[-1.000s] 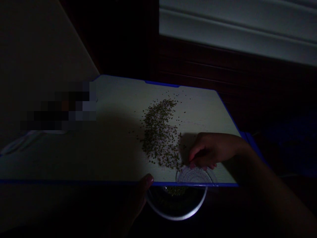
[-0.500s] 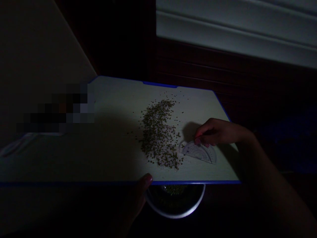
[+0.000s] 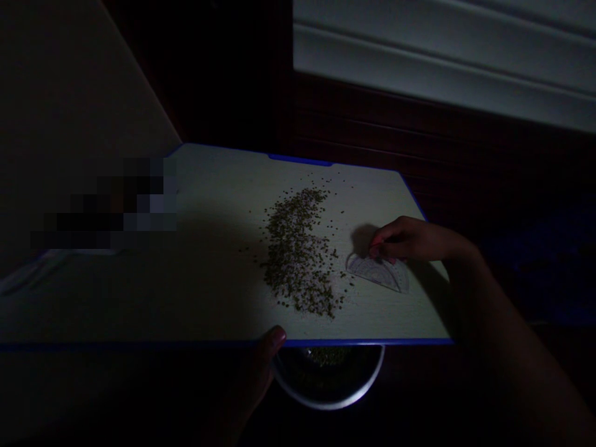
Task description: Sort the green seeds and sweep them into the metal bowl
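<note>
A clear half-round protractor (image 3: 378, 273) is pinched by its curved edge in my right hand (image 3: 405, 239), just right of a loose pile of small greenish beans and pale grains (image 3: 298, 254). The pile lies spread on a pale, blue-edged board (image 3: 218, 298). My left hand (image 3: 265, 360) is at the board's near edge, its thumb over the rim; the other fingers are hidden below. Under that edge stands a round metal bowl (image 3: 344, 405) with greenish beans inside, partly covered by the board.
At the left, a blurred-out patch (image 3: 112, 208) covers something on the board. Dark wood panelling (image 3: 354, 121) rises behind, with a pale ledged surface (image 3: 419, 56) above it. The light is dim.
My right hand has moved slightly up and to the right with the protractor, away from the pile's edge. A few beans now lie scattered in the gap. My left hand stays put.
</note>
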Demonstrator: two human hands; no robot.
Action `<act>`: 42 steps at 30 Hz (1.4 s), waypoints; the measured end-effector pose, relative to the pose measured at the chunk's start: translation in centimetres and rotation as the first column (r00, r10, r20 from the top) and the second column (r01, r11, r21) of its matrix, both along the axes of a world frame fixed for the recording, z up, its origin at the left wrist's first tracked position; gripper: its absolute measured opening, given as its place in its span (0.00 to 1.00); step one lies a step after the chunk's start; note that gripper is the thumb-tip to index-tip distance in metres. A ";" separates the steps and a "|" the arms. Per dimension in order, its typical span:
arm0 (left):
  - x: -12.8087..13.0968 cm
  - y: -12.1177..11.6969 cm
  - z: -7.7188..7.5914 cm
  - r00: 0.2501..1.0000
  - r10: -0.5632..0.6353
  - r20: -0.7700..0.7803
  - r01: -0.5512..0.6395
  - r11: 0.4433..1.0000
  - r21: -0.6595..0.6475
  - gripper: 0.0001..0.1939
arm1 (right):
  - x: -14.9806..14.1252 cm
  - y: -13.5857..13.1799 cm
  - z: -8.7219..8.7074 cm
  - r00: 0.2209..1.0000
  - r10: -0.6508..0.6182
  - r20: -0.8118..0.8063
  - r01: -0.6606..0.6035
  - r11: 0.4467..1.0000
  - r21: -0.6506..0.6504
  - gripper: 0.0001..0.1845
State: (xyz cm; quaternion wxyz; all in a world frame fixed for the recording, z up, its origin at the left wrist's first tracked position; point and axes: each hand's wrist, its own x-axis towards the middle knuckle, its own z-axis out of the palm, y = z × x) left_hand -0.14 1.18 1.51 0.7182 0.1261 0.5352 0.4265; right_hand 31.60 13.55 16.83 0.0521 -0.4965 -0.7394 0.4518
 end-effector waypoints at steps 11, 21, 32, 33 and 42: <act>-0.2 0.0 -0.1 0.999 -0.036 -0.011 0.036 0.999 0.014 0.15 | -1.4 -0.1 -0.8 0.994 0.095 -0.063 -0.101 0.991 -0.093 0.13; -0.4 -0.1 -0.4 0.999 -0.041 -0.028 0.041 0.999 -0.017 0.21 | -2.3 -0.8 -0.9 0.984 0.146 -0.106 -0.162 0.972 -0.171 0.14; -0.6 0.0 -0.4 0.999 -0.010 -0.045 0.007 0.998 -0.070 0.16 | -3.5 -1.4 -0.9 0.974 0.190 -0.126 -0.214 0.953 -0.215 0.10; -0.5 0.1 -0.2 1.000 -0.002 -0.023 0.000 0.998 -0.061 0.16 | -3.5 -1.5 -0.9 0.972 0.195 -0.130 -0.220 0.951 -0.218 0.10; 0.1 -0.1 -0.1 0.994 0.003 -0.113 0.000 1.000 0.028 0.13 | -3.1 -1.8 -0.2 0.965 0.236 -0.114 -0.256 0.940 -0.224 0.08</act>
